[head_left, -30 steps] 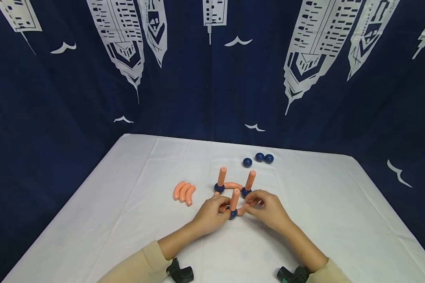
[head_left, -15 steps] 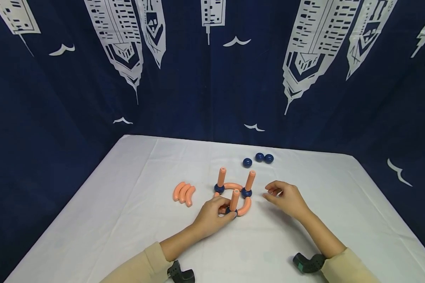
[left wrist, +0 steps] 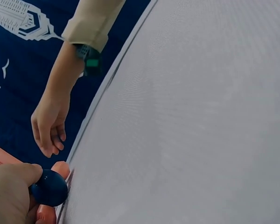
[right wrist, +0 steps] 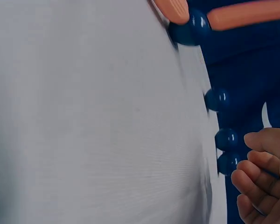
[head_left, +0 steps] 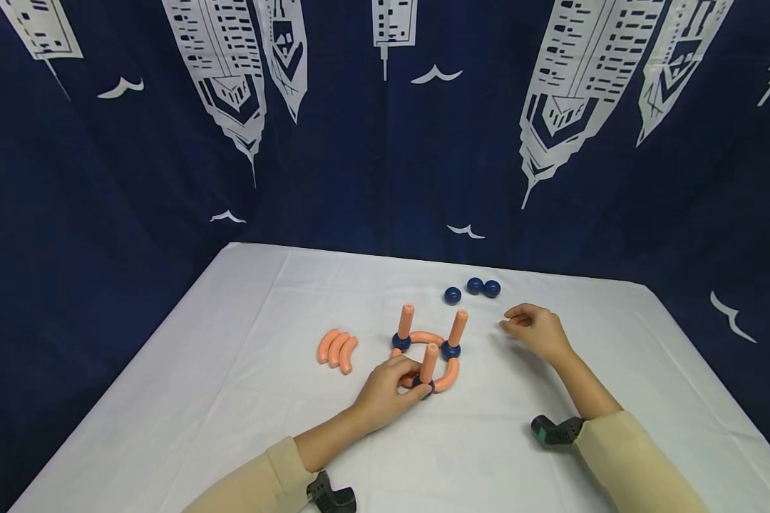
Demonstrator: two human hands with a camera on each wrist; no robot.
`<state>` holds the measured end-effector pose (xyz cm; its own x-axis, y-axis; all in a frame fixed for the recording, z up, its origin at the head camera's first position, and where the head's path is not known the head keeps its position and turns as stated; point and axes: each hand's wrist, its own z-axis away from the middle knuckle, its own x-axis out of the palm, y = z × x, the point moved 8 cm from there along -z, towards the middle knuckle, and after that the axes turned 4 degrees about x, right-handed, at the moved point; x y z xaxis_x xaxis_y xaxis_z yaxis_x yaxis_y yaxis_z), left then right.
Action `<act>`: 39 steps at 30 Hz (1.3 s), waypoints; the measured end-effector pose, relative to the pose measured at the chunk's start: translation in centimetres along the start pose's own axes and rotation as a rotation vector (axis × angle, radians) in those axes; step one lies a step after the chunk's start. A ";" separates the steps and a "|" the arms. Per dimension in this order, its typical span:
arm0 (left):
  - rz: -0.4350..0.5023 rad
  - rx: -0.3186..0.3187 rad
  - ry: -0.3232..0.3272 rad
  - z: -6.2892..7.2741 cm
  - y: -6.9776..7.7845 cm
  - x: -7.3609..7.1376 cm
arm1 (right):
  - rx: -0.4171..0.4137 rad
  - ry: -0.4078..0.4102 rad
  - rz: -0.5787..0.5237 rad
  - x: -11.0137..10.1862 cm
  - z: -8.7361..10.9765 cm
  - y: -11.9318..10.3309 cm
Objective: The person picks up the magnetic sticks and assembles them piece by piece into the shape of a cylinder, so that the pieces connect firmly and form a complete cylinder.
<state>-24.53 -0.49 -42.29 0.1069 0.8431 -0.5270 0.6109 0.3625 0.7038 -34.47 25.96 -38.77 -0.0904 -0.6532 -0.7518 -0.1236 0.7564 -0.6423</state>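
A ring of orange curved rods [head_left: 448,376] and blue balls lies mid-table, with three straight orange sticks [head_left: 458,328] standing up from the balls. At its near side my left hand [head_left: 385,390] pinches the front blue ball [left wrist: 49,188] between thumb and fingers. The far side of that ball's grip is hidden behind the hand. My right hand [head_left: 539,333] hovers to the right of the ring with loosely bent fingers and nothing in them. Beyond its fingertips in the right wrist view are the loose blue balls [right wrist: 226,140].
Three loose blue balls [head_left: 452,296] sit near the back edge of the white-covered table [head_left: 244,306]. Three orange curved rods [head_left: 334,349] lie side by side left of the ring. A dark blue curtain [head_left: 372,157] hangs behind the table.
My right hand has let go of the ring's right curved rod and moved right and away, toward the loose balls' side. The left hand has kept its hold on the front ball.
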 end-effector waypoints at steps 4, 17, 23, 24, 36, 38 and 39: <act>0.009 -0.007 -0.012 0.0 -0.1 0.2 | 0.037 0.001 -0.019 0.0 -1.3 0.6; 0.023 -0.015 -0.023 -0.1 0.0 0.2 | 0.188 -0.017 0.012 0.4 -4.6 2.7; 0.016 -0.025 -0.024 -0.2 -0.2 0.0 | 0.243 -0.021 0.001 0.7 -5.9 2.7; 0.019 -0.027 -0.026 -0.2 -0.2 0.0 | 0.252 -0.019 -0.001 0.7 -6.2 2.7; 0.023 -0.047 -0.042 0.0 -0.4 0.2 | 0.284 -0.017 -0.023 1.7 -8.2 2.9; 0.020 -0.044 -0.044 0.0 -0.4 0.2 | 0.281 -0.008 -0.022 1.9 -8.4 2.9; 0.020 -0.040 -0.043 0.0 -0.5 0.2 | 0.282 -0.002 -0.022 2.0 -8.5 3.0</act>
<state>-24.82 -0.46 -42.73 0.1531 0.8326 -0.5322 0.5765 0.3622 0.7325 -43.38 26.60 -40.92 -0.0885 -0.6695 -0.7375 0.1542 0.7223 -0.6742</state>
